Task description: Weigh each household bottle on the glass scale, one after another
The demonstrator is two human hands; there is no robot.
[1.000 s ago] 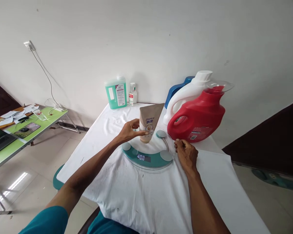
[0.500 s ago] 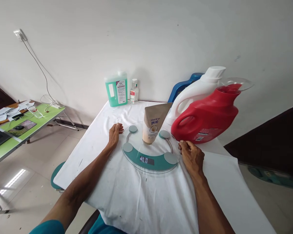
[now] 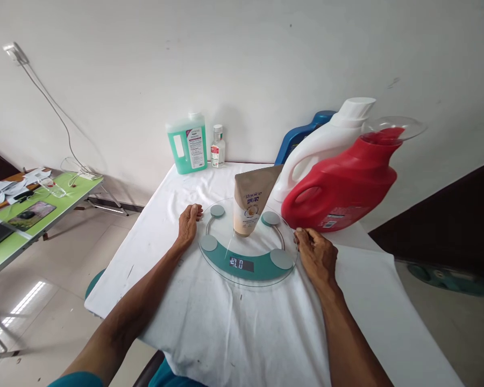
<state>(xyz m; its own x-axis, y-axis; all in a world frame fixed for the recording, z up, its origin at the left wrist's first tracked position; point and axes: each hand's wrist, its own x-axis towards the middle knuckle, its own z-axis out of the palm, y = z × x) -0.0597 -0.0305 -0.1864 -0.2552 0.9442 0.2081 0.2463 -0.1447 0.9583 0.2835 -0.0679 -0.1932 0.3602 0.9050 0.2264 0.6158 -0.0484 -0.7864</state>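
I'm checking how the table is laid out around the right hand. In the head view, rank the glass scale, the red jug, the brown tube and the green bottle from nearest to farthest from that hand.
From the right hand:
1. Glass scale, touching its fingers on the left.
2. Red jug, just behind the hand.
3. Brown tube, standing cap-down on the scale, further left.
4. Green bottle, far back-left by the wall.

My left hand (image 3: 187,224) lies palm down, fingers loosely curled, at the left rim of the scale (image 3: 248,244). My right hand (image 3: 315,255), loosely cupped, rests at its right rim; both forearms extended.
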